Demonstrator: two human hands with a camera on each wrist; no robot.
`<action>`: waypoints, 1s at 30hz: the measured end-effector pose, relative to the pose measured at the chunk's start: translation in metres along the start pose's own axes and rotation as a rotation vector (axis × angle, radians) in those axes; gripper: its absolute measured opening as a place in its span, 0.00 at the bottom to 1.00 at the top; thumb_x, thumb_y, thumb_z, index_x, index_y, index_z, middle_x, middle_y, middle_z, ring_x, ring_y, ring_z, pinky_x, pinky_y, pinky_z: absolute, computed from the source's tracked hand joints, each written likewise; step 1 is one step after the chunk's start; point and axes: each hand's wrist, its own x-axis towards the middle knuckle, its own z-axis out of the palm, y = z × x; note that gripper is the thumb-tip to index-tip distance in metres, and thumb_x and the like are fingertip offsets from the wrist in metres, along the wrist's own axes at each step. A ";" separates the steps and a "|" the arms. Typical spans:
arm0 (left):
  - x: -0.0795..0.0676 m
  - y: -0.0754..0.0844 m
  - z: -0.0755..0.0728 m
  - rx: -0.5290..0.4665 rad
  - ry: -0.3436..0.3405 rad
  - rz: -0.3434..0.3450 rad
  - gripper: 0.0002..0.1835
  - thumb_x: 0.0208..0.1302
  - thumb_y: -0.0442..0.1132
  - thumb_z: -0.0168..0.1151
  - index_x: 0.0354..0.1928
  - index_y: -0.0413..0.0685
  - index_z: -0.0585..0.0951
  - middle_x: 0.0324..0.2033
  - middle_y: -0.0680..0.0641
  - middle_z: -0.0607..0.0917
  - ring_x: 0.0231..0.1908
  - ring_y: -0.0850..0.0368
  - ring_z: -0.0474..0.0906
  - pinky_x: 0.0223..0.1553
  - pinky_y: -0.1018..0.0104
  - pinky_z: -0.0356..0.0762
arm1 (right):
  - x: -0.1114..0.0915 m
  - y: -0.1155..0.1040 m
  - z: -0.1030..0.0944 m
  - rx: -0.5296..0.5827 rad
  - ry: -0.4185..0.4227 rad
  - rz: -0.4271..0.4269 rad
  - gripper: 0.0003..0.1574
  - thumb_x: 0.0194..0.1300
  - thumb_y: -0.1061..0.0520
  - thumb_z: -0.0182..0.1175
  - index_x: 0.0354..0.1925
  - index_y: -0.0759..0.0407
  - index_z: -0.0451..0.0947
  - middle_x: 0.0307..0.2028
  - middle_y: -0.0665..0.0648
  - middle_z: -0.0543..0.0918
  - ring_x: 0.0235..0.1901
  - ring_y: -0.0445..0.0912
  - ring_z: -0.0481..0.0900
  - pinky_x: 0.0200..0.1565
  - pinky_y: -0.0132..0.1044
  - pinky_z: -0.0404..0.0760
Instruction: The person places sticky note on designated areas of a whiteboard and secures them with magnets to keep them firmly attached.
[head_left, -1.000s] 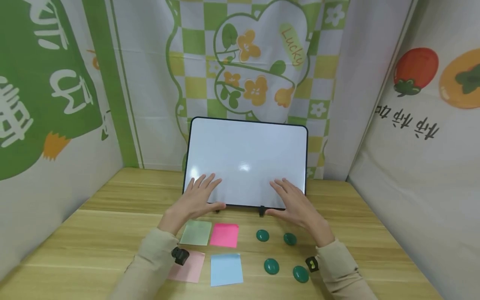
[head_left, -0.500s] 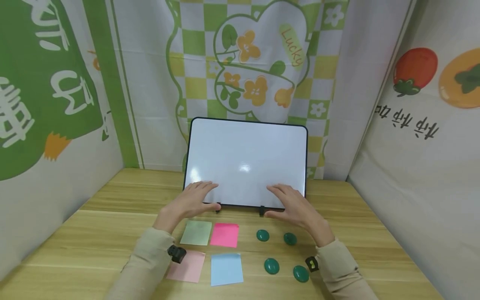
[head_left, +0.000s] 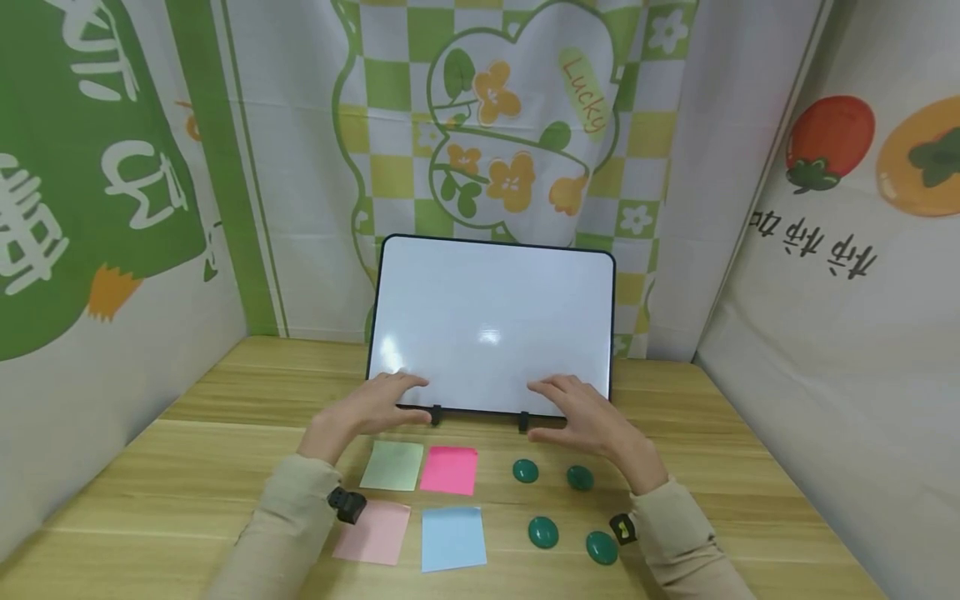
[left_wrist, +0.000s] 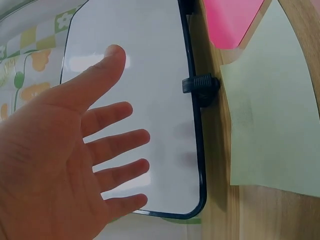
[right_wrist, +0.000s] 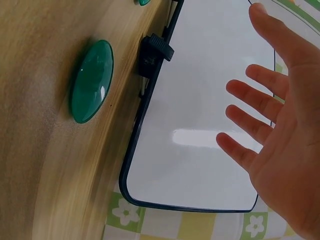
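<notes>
A blank whiteboard [head_left: 491,317] with a black frame leans upright at the back of the table, set on small black feet. In front of its lower left part hovers my left hand [head_left: 371,406], fingers spread and holding nothing. My right hand [head_left: 588,419] is likewise in front of the lower right part, fingers apart and nothing held. Nearer me lie a pale green sticky note [head_left: 392,466], a bright pink one [head_left: 449,470], a light pink note [head_left: 373,533] and a blue note [head_left: 453,539]. Several green oval magnets [head_left: 543,532] lie to the right of the notes.
The wooden table [head_left: 187,467] is bounded by printed cloth walls on the left, back and right. A checked curtain [head_left: 517,125] hangs behind the whiteboard. In the left wrist view, a black foot [left_wrist: 201,89] clips the board's lower edge.
My left hand has lowered and drifted left, its fingers dropping down the board. My right hand's fingers have lowered slightly. The notes, magnets and whiteboard stay where they were.
</notes>
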 end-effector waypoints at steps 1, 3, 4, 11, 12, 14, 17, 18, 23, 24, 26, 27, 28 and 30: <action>0.000 -0.001 0.000 -0.011 -0.006 -0.003 0.37 0.68 0.58 0.60 0.70 0.41 0.68 0.69 0.37 0.70 0.71 0.35 0.62 0.70 0.40 0.59 | 0.000 0.000 0.000 0.000 -0.004 -0.003 0.48 0.61 0.31 0.64 0.70 0.53 0.68 0.65 0.58 0.74 0.64 0.55 0.72 0.63 0.54 0.73; -0.001 -0.003 -0.001 -0.028 -0.015 -0.010 0.38 0.67 0.59 0.60 0.70 0.41 0.68 0.69 0.37 0.70 0.71 0.35 0.62 0.70 0.40 0.59 | 0.000 -0.001 0.000 0.002 -0.008 -0.009 0.47 0.61 0.32 0.65 0.70 0.53 0.68 0.65 0.58 0.75 0.64 0.55 0.72 0.63 0.54 0.73; -0.002 -0.004 -0.002 -0.033 -0.019 -0.014 0.38 0.67 0.60 0.59 0.70 0.41 0.68 0.69 0.37 0.70 0.71 0.35 0.62 0.70 0.39 0.59 | 0.000 0.000 0.001 0.001 -0.007 -0.015 0.46 0.61 0.33 0.65 0.70 0.53 0.68 0.64 0.57 0.75 0.64 0.54 0.72 0.63 0.54 0.73; -0.006 -0.009 -0.004 -0.089 -0.042 -0.048 0.38 0.68 0.59 0.59 0.71 0.43 0.67 0.70 0.37 0.69 0.71 0.36 0.62 0.69 0.39 0.61 | 0.000 0.000 0.003 0.013 -0.001 -0.055 0.42 0.61 0.37 0.67 0.67 0.54 0.71 0.61 0.56 0.77 0.62 0.53 0.74 0.61 0.53 0.74; -0.007 -0.010 -0.004 -0.094 -0.047 -0.049 0.37 0.68 0.58 0.59 0.71 0.43 0.67 0.70 0.37 0.69 0.70 0.36 0.63 0.68 0.39 0.62 | 0.000 0.001 0.003 0.013 -0.004 -0.059 0.42 0.61 0.37 0.66 0.67 0.54 0.71 0.61 0.56 0.77 0.61 0.52 0.74 0.61 0.53 0.75; -0.007 -0.011 -0.004 -0.110 -0.058 -0.059 0.37 0.68 0.58 0.59 0.71 0.43 0.67 0.69 0.36 0.70 0.69 0.36 0.64 0.67 0.39 0.63 | 0.000 0.001 0.004 0.018 -0.011 -0.060 0.42 0.62 0.36 0.66 0.67 0.54 0.72 0.60 0.55 0.78 0.61 0.52 0.75 0.61 0.52 0.75; -0.008 -0.013 -0.003 -0.138 -0.071 -0.081 0.35 0.68 0.56 0.61 0.70 0.44 0.69 0.66 0.37 0.73 0.67 0.37 0.67 0.66 0.39 0.65 | 0.000 0.000 0.005 0.016 -0.027 -0.057 0.41 0.62 0.35 0.65 0.66 0.53 0.72 0.59 0.54 0.79 0.60 0.51 0.75 0.60 0.51 0.75; -0.009 -0.014 -0.003 -0.144 -0.075 -0.078 0.34 0.68 0.55 0.61 0.69 0.43 0.70 0.65 0.36 0.74 0.67 0.36 0.68 0.65 0.39 0.66 | 0.000 0.000 0.005 0.020 -0.033 -0.055 0.40 0.62 0.35 0.65 0.66 0.53 0.73 0.59 0.54 0.79 0.60 0.51 0.75 0.60 0.51 0.75; -0.009 -0.019 -0.002 -0.171 -0.097 -0.086 0.32 0.67 0.52 0.63 0.66 0.41 0.72 0.62 0.35 0.77 0.63 0.37 0.72 0.63 0.41 0.69 | 0.000 -0.002 0.004 0.047 -0.062 -0.054 0.37 0.62 0.39 0.66 0.64 0.54 0.74 0.58 0.54 0.80 0.60 0.52 0.75 0.59 0.52 0.75; -0.009 -0.020 -0.002 -0.174 -0.101 -0.082 0.31 0.67 0.51 0.63 0.66 0.41 0.73 0.61 0.35 0.77 0.63 0.37 0.72 0.62 0.41 0.70 | 0.000 -0.002 0.004 0.052 -0.067 -0.056 0.37 0.63 0.39 0.66 0.64 0.54 0.74 0.57 0.53 0.80 0.60 0.52 0.75 0.59 0.52 0.75; -0.008 -0.023 -0.001 -0.189 -0.109 -0.086 0.30 0.66 0.50 0.64 0.64 0.40 0.74 0.60 0.35 0.78 0.62 0.38 0.73 0.62 0.42 0.71 | 0.001 -0.003 0.003 0.056 -0.075 -0.060 0.36 0.63 0.39 0.66 0.64 0.54 0.75 0.57 0.53 0.80 0.59 0.52 0.75 0.59 0.52 0.75; -0.008 -0.023 -0.002 -0.193 -0.114 -0.082 0.30 0.66 0.50 0.64 0.64 0.39 0.74 0.60 0.35 0.78 0.61 0.38 0.74 0.61 0.42 0.72 | 0.001 -0.003 0.003 0.056 -0.079 -0.063 0.36 0.63 0.39 0.66 0.64 0.54 0.75 0.57 0.53 0.80 0.59 0.52 0.75 0.59 0.52 0.75; -0.009 -0.024 -0.002 -0.195 -0.119 -0.077 0.29 0.66 0.49 0.64 0.63 0.39 0.74 0.60 0.34 0.79 0.61 0.38 0.74 0.60 0.41 0.72 | 0.001 -0.003 0.003 0.055 -0.083 -0.066 0.36 0.63 0.38 0.66 0.63 0.54 0.75 0.57 0.53 0.80 0.59 0.52 0.75 0.59 0.52 0.75; -0.009 -0.025 -0.002 -0.211 -0.129 -0.087 0.29 0.66 0.49 0.65 0.63 0.39 0.75 0.59 0.35 0.79 0.61 0.38 0.74 0.60 0.41 0.73 | 0.001 -0.004 0.003 0.052 -0.090 -0.069 0.37 0.63 0.37 0.65 0.63 0.54 0.75 0.57 0.53 0.80 0.59 0.51 0.75 0.58 0.51 0.76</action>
